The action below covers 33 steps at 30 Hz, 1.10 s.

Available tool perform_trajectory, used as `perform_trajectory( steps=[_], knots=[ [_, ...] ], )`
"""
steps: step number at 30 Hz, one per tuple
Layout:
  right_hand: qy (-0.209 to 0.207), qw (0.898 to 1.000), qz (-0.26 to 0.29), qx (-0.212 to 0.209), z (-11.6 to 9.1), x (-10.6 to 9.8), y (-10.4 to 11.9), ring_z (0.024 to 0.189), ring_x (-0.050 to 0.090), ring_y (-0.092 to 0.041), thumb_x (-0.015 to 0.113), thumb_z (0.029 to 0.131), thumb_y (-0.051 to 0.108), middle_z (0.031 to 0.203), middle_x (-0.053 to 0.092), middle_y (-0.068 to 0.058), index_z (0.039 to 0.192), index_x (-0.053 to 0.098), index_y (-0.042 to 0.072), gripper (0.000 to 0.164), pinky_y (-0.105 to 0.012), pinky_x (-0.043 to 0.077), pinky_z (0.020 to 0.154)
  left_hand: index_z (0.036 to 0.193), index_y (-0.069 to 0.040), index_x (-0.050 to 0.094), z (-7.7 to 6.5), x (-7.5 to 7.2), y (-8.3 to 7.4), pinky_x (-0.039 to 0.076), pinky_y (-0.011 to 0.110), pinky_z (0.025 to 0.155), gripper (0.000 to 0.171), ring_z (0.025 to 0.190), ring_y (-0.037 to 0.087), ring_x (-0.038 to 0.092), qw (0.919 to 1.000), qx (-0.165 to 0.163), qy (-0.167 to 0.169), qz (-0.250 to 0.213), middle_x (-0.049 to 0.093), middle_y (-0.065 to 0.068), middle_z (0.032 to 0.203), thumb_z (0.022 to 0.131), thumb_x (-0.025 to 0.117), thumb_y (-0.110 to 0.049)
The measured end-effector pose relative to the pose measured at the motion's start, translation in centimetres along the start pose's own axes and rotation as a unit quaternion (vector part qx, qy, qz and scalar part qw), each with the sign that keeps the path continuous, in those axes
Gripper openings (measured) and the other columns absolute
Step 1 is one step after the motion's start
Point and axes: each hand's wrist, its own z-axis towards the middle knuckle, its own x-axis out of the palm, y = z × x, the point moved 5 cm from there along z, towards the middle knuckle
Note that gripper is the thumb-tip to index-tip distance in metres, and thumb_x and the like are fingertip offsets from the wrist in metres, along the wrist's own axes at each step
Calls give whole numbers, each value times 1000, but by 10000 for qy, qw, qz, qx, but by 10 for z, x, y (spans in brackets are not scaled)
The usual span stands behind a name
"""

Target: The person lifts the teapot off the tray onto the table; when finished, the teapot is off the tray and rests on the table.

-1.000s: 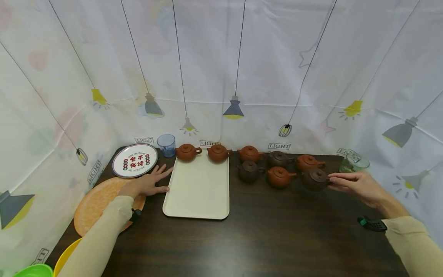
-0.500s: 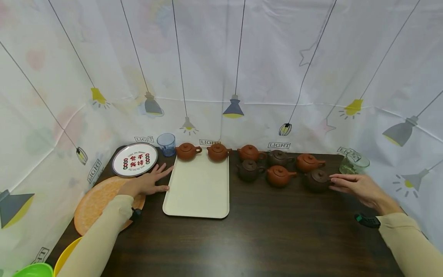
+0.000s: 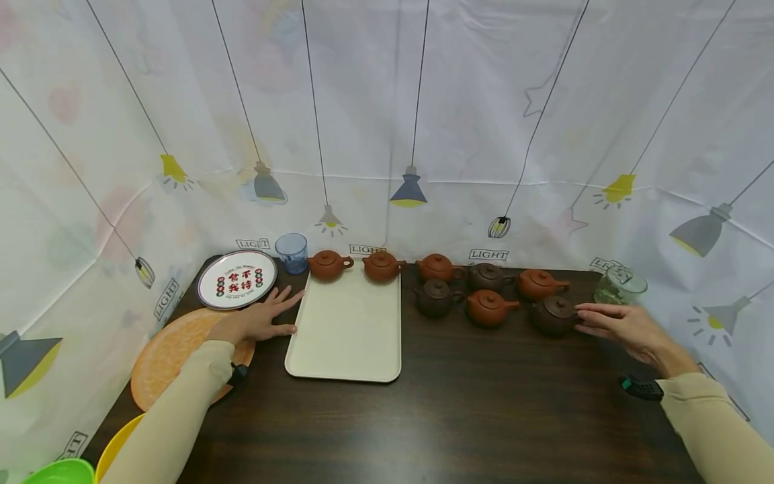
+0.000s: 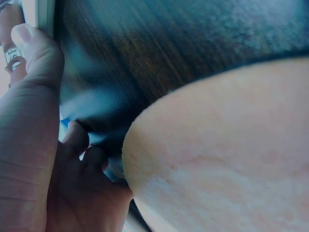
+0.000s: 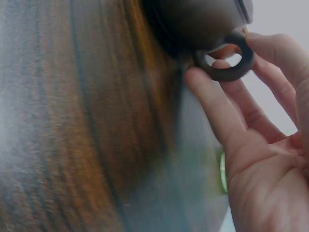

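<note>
In the head view my right hand (image 3: 629,333) holds the ring handle of a dark brown teapot (image 3: 553,316), which stands at the right end of the front row. Close up in the right wrist view, the fingers are around the dark handle (image 5: 227,75), and the pot's body is cut off at the top. My left hand (image 3: 256,321) lies with fingers spread at the left edge of a cream tray (image 3: 345,336); its thumb (image 4: 41,53) meets the rim in the left wrist view. Two reddish-brown teapots, one (image 3: 328,266) and another (image 3: 381,267), stand at the tray's far end.
Several reddish-brown teapots (image 3: 488,309) and dark teapots (image 3: 435,299) stand right of the tray. A lidded glass jar (image 3: 619,286) is at far right. A blue glass (image 3: 291,254), lettered plate (image 3: 236,296), orange round mat (image 3: 172,359) and yellow and green bowls (image 3: 60,472) sit left.
The dark teapot in my right hand has moved slightly to the right and down, coming to rest on the table; it is steady since half a second ago. My left hand stays put.
</note>
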Motion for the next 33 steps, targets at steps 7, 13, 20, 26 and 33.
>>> perform_trajectory(
  steps=[7, 13, 20, 26, 33],
  knots=[
    [-182, 9974, 481, -500, 1, -3, 23, 117, 78, -12, 49, 111, -4, 132, 79, 4, 148, 62, -3, 39, -30, 62, 99, 174, -15, 13, -1, 1, -2, 20, 82, 122, 87, 163, 59, -2, 10000, 8, 26, -23, 3, 28, 179, 109, 59, -50],
    [-267, 9970, 506, -527, 12, 9, 46, 120, 77, -17, 51, 111, -2, 134, 77, 5, 155, 53, -3, 44, -30, 61, 101, 174, -16, 13, -2, 2, 0, 20, 83, 121, 87, 163, 60, -1, 10000, 9, -5, -16, 3, 28, 179, 108, 59, -50],
    [-214, 9976, 499, -439, 50, 56, 70, 121, 77, -19, 57, 110, 2, 135, 76, 7, 160, 39, -11, 55, -34, 61, 102, 174, -15, 14, -1, 3, 1, 20, 83, 121, 86, 163, 60, -1, 10000, 28, -25, -6, 4, 29, 179, 109, 59, -49],
    [202, 9970, 416, -618, 94, 111, 93, 126, 74, -20, 60, 108, -1, 138, 74, 1, 158, 37, -17, 58, -46, 59, 105, 173, -15, 14, -2, 1, 0, 19, 83, 121, 86, 162, 61, 0, 10000, 30, -21, -7, 4, 29, 179, 109, 59, -49],
    [735, 9944, 128, -754, 144, 180, 113, 124, 75, -21, 63, 107, 1, 151, 63, -12, 156, 43, -15, 56, -57, 55, 108, 174, -15, 14, -1, -1, -2, 19, 83, 121, 86, 163, 60, -1, 10000, 47, -34, 13, 3, 28, 179, 109, 59, -49]
  ],
)
